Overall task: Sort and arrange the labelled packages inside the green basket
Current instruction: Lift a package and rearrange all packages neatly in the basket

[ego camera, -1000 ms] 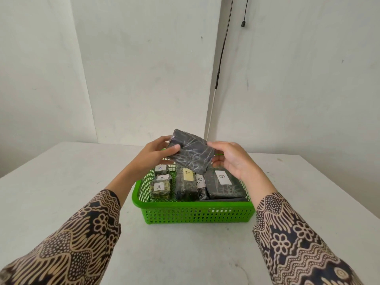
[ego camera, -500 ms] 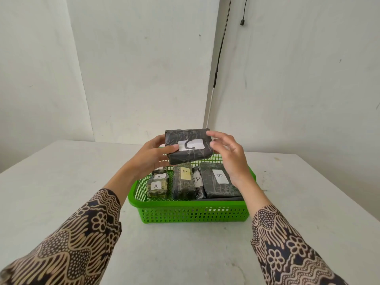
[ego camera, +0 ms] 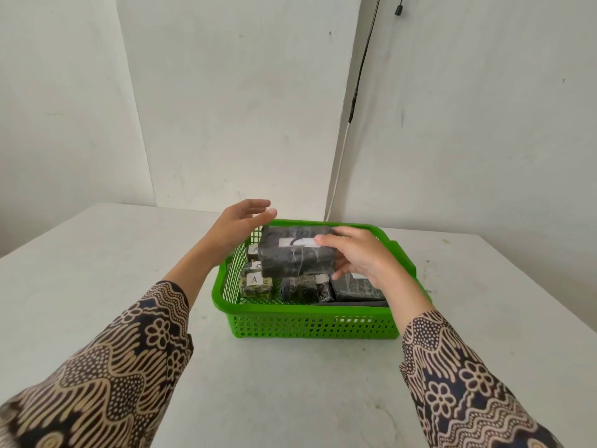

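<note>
Under the right hand (ego camera: 358, 257), the C pack (ego camera: 295, 255), lifted between both hands a moment ago, now rests on others in the basket (ego camera: 310, 324), still pinched, while the left hand (ego camera: 239, 226) has let go and spreads wide, so placement looks nearly done.

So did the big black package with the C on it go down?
Yes. The big black package dropped from above the green basket rim down into it, onto the packages at the back.

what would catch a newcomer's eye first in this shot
The bright green basket at the table's centre stands out first. Next, the big dark package lying atop the smaller ones inside, with the right hand gripping its right end. The left hand hovers open over the basket's left rim.
</note>
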